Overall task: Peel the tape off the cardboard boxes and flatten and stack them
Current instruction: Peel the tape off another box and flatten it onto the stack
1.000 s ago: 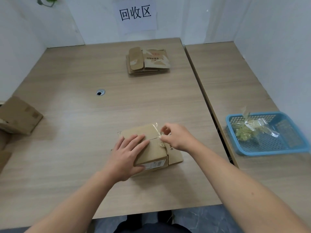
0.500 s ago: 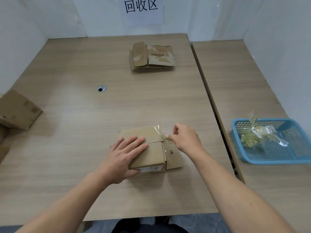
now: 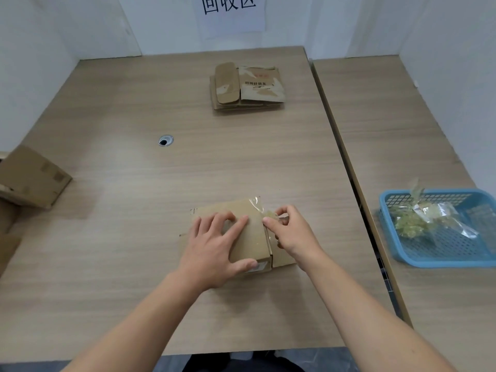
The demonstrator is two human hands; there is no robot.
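Observation:
A small brown cardboard box point(image 3: 252, 237) lies on the wooden table near its front edge. My left hand point(image 3: 214, 245) rests on top of the box, fingers spread, thumb against its near side. My right hand point(image 3: 290, 232) is at the box's right side and pinches a strip of clear tape point(image 3: 261, 210) that is partly lifted off the top. A stack of flattened boxes point(image 3: 247, 87) lies at the far middle of the table.
A blue plastic basket point(image 3: 418, 259) holding crumpled used tape stands on the adjoining table at the right. More cardboard boxes point(image 3: 29, 175) sit at the left edge. A cable hole point(image 3: 165, 140) is in the table top. White walls enclose the back and sides.
My right hand has shifted back toward the box's top right edge, still pinching the tape. My left hand stays on the box, its fingers now more spread.

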